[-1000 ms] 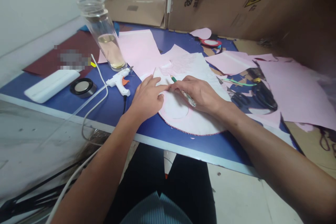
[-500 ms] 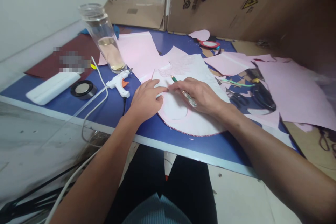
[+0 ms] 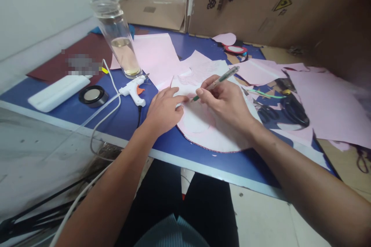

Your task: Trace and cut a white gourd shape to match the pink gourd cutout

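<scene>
Pink-rimmed white paper sheet (image 3: 214, 141) lies at the front edge of the blue table (image 3: 116, 123), with faint outlines already drawn on it and bare paper left near its rim. Left hand (image 3: 164, 110) rests flat on it, fingers close together; right hand (image 3: 224, 102) pinches a green pen (image 3: 217, 83), tip at the sheet. Hot glue gun (image 3: 133, 90) sits just beside the left hand; pink paper sheets (image 3: 327, 104) crowd the right side.

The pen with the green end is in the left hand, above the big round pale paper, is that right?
Not quite: the pen with the green end is in the right hand, not the left hand, as the head view shows. The rest stands: it is above the big round pale paper.
</scene>
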The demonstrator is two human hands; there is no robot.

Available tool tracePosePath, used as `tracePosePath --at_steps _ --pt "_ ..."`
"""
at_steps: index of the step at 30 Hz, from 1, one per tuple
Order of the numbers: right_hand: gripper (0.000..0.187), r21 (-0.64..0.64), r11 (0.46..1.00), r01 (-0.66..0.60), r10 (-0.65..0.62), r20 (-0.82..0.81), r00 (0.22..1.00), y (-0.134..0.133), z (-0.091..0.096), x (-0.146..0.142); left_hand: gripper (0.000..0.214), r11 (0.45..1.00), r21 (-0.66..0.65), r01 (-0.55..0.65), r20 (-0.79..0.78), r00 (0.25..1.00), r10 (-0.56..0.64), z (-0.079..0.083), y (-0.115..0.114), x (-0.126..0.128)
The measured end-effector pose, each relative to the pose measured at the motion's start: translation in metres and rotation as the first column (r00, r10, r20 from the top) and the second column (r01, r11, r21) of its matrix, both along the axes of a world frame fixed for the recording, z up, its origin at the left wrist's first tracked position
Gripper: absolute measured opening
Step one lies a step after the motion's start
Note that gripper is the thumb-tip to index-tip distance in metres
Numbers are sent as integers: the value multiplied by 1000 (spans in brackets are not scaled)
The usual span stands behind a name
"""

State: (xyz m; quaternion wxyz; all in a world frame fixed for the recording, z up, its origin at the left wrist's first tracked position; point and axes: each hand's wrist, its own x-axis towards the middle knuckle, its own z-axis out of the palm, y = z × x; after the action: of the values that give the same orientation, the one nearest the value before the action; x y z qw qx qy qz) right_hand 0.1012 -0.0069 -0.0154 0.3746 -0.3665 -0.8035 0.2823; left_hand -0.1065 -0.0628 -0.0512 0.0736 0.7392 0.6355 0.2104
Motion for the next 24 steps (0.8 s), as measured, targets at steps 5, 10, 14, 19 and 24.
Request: tracePosePath --at_steps 5,10,14,19,24 --pt "23 90 996 -17 7 109 994 -2 -1 -10 42 1000 -1 -13 9 1000 13 0 -1 1" --pt "25 119 993 -25 7 156 988 -2 -3 -11 38 1000 -14 -26 12 1000 26 2 -3 4" --pt "22 113 994 -9 -10 159 987 -2 -3 -10 41 999 -25 -29 8 1000 29 4 -3 5" --pt "21 113 994 -14 -4 160 987 -1 -5 -9 40 999 -29 -29 9 1000 29 4 -3 5" --pt "23 127 991 -31 8 179 984 0 -7 -11 41 1000 -13 -26 17 1000 26 3 -3 5"
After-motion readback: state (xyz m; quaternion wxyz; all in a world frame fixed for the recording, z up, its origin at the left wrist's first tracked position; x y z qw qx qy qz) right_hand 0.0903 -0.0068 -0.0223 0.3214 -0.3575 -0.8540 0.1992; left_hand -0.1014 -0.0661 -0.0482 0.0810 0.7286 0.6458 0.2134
